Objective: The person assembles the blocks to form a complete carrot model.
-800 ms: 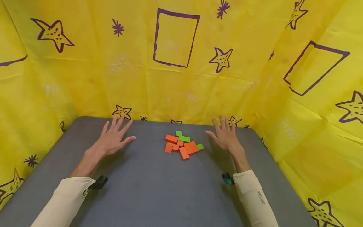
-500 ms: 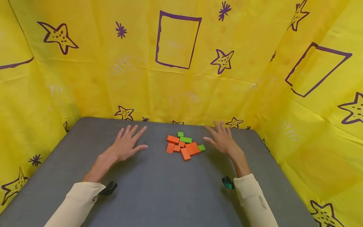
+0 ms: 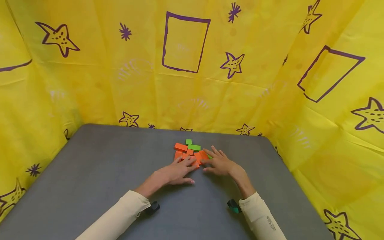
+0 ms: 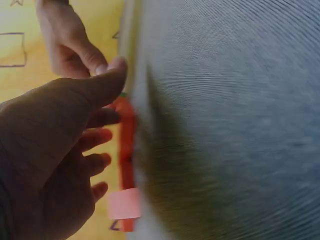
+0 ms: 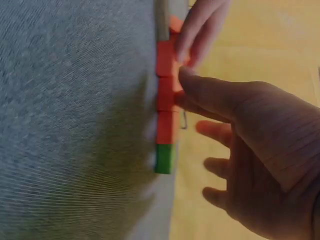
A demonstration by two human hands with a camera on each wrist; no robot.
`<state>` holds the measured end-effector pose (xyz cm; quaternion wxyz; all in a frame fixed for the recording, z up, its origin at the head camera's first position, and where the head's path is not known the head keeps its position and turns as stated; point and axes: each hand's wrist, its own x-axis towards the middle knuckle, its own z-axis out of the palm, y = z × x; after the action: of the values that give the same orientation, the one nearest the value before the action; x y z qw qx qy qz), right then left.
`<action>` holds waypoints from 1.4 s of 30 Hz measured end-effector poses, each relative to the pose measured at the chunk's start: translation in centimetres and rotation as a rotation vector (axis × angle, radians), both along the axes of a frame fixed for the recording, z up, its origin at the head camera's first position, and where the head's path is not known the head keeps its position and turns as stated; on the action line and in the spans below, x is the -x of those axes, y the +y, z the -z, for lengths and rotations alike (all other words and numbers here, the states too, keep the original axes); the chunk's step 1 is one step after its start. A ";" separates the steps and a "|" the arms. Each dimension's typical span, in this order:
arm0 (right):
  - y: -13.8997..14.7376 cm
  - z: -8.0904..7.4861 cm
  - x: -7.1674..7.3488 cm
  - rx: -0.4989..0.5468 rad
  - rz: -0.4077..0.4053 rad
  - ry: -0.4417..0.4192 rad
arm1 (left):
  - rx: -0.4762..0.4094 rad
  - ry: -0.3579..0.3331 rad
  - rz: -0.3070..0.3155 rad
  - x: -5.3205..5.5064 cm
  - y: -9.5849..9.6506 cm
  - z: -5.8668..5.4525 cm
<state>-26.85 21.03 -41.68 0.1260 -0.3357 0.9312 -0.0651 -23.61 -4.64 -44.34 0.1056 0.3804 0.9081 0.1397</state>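
Observation:
A cluster of orange blocks (image 3: 181,147) and green blocks (image 3: 194,147) lies on the grey table. My left hand (image 3: 175,173) reaches over the near left side of the cluster, fingers loosely extended, fingertips overlapping the orange blocks in the head view. From the right, my right hand (image 3: 221,165) hovers at the cluster with its fingers spread, partly covering the right-hand green block. In the right wrist view, orange blocks (image 5: 165,94) and a green block (image 5: 163,159) form a row beside the thumb. Neither hand grips a block. Some blocks are hidden under the fingers.
The grey tabletop (image 3: 126,150) stretches out around both arms. Yellow cloth (image 3: 255,40) with purple star drawings rises behind the table and along both sides. Dark straps (image 3: 153,207) hang at the cuffs of the cream sleeves.
Both hands have moved inward from wide apart to the blocks, the left one travelling right and nearer, the right one left and nearer. The blocks look unmoved.

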 end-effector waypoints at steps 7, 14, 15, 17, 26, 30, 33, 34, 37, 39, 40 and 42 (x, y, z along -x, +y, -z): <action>-0.3 -0.9 -0.2 0.053 -0.051 0.035 | -0.092 0.100 0.031 0.2 0.0 -1.0; -1.1 0.2 0.3 -0.052 -0.058 0.091 | -0.051 0.180 0.021 0.6 1.2 0.1; -1.3 0.2 0.4 -0.051 -0.061 0.104 | -0.064 0.184 0.019 0.6 1.1 0.1; -1.5 0.0 0.3 -0.023 -0.073 0.129 | -0.104 0.170 0.012 0.6 0.5 -0.2; -3.7 -1.7 -2.2 0.126 -0.140 0.104 | -0.181 0.122 -0.069 -1.1 -5.9 -2.1; -5.8 -1.3 -3.5 0.078 -0.171 0.120 | -0.164 0.099 -0.102 -2.1 -7.8 -1.4; -7.5 -0.6 -4.2 0.037 -0.163 0.116 | -0.171 0.065 -0.120 -2.5 -8.4 -0.7; -8.1 -0.3 -4.3 0.032 -0.162 0.110 | -0.178 0.051 -0.122 -2.6 -8.5 -0.5; -9.5 0.6 -4.4 0.020 -0.169 0.110 | -0.215 0.036 -0.095 -2.7 -8.7 0.2; -10.3 1.2 -4.4 0.019 -0.178 0.112 | -0.239 0.023 -0.076 -2.7 -8.8 0.5; -10.5 1.4 -4.4 0.018 -0.186 0.112 | -0.252 0.014 -0.069 -2.7 -8.9 0.6; -10.9 1.7 -4.5 0.017 -0.195 0.107 | -0.268 -0.004 -0.069 -2.6 -9.2 0.8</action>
<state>-22.39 10.16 -43.35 0.0788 -0.4286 0.8991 -0.0421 -20.97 -13.82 -45.14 0.0508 0.3596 0.8936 0.2637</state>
